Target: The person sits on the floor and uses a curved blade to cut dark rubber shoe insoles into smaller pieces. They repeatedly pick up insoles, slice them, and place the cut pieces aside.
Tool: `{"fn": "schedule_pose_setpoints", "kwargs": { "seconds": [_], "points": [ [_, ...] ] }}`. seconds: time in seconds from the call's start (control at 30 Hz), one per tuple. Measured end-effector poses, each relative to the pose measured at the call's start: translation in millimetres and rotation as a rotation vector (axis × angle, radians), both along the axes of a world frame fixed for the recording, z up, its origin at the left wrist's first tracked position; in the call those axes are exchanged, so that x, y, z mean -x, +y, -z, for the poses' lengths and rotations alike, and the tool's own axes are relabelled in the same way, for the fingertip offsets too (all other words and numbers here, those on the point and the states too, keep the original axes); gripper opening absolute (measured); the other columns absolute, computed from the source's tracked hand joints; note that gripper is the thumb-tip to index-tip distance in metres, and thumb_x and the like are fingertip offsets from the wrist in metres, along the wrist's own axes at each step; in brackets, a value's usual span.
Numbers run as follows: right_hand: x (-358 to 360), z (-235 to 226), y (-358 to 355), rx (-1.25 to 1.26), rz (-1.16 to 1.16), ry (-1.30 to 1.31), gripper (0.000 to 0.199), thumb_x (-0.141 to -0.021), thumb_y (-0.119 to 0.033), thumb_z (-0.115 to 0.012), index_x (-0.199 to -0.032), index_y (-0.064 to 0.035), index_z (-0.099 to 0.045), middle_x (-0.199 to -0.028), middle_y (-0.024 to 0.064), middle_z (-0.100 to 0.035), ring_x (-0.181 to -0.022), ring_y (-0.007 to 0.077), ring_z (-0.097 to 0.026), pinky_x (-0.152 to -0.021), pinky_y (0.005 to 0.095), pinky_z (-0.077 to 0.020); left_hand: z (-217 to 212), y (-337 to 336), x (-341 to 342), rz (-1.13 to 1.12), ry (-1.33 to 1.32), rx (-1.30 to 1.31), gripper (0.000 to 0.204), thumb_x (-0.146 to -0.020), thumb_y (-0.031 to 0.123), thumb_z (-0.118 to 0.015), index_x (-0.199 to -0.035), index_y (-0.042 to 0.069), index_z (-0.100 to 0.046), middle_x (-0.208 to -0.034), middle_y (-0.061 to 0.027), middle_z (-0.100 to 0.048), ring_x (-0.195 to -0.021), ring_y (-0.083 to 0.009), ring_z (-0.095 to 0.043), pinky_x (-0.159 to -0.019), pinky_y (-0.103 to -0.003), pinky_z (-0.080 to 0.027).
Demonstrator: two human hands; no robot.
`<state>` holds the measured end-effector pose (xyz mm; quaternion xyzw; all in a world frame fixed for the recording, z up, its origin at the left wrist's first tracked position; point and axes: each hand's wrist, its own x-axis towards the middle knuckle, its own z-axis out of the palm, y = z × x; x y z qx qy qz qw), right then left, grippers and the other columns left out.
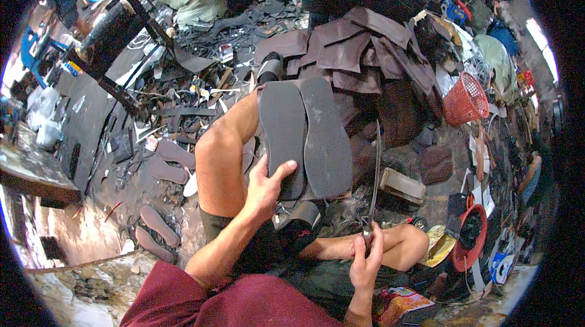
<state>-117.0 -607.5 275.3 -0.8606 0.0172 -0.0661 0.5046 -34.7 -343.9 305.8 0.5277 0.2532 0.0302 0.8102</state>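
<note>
My left hand (266,190) grips the near end of a dark grey foam sole (282,126), thumb on top and fingers underneath. A second sole-shaped piece (327,135) lies right beside it, edge to edge. I cannot tell whether the two are joined. Both rest over my raised left knee and the floor in front of me. In my right hand (365,258) is a knife with a long, thin, slightly curved blade (376,168). Its handle is in my closed fingers and the blade points away from me, a little right of the soles and apart from them.
Brown sheets (347,53) are heaped ahead. A pale rectangular block (402,186) lies right of the knife. Two red baskets (466,100) stand at the right. Several cut soles (159,225) lie on the left floor, near a dark metal frame (113,83). Scraps cover the far floor.
</note>
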Motion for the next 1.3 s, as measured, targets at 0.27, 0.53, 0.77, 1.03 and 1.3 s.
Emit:
{"fn": "schedule_pose_setpoints", "kwargs": {
  "seconds": [0.27,0.53,0.77,1.03,1.3],
  "points": [
    [-62.7,-38.7,-51.7,-0.554,-0.146,0.183,0.077,-0.07,-0.025,-0.087,-0.134,0.0007,-0.052,-0.127,0.0105,-0.059,-0.108,0.0162,-0.058,-0.094,0.0318,-0.045,-44.7,64.3,12.7,1.282,-0.096,-0.616,0.059,-0.089,0.027,-0.074,-0.133,-0.005,-0.052,-0.125,-0.0109,-0.063,-0.117,-0.0166,-0.054,-0.103,-0.032,-0.041],
    [-64.4,-24.8,47.2,-1.066,0.309,0.072,0.067,-0.075,-0.007,-0.082,-0.133,-0.0045,-0.047,-0.116,0.0061,-0.06,-0.096,0.0221,-0.06,-0.086,0.0365,-0.0522,6.4,23.2,63.6,0.487,-0.295,0.638,0.103,-0.066,0.031,-0.085,-0.15,0.01,-0.03,-0.149,-0.0165,-0.038,-0.14,-0.0356,-0.034,-0.11,-0.052,-0.036],
    [-21.8,-30.7,64.5,-0.634,0.249,0.08,0.039,-0.095,-0.009,-0.059,-0.129,-0.0019,-0.04,-0.077,0.0,-0.051,-0.063,0.0093,-0.045,-0.059,0.0227,-0.0421,-3.7,-17.1,-1.5,-0.222,0.059,0.054,0.057,-0.087,0.013,-0.07,-0.136,0.005,-0.042,-0.121,-0.0124,-0.059,-0.103,-0.0234,-0.061,-0.087,-0.037,-0.053],
    [62.4,-21.1,-12.5,0.116,-0.358,0.23,0.03,-0.091,-0.01,-0.057,-0.119,-0.0032,-0.064,-0.085,0.0193,-0.061,-0.075,0.0352,-0.062,-0.068,0.0431,-0.0504,-22.8,6.3,-2.1,-0.234,0.186,0.036,0.038,-0.091,0.023,-0.062,-0.126,0.008,-0.055,-0.106,-0.0037,-0.065,-0.09,-0.0161,-0.063,-0.078,-0.03,-0.052],
    [57.3,2.9,23.6,0.33,-0.297,-0.006,0.033,-0.098,-0.015,-0.05,-0.126,0.0,-0.056,-0.093,0.0202,-0.063,-0.077,0.0365,-0.061,-0.069,0.0431,-0.0502,-17.1,7.2,-2.9,-0.21,0.135,0.117,0.041,-0.091,0.018,-0.063,-0.128,0.006,-0.05,-0.109,-0.0059,-0.062,-0.092,-0.0158,-0.062,-0.08,-0.031,-0.053]
  ]
}}
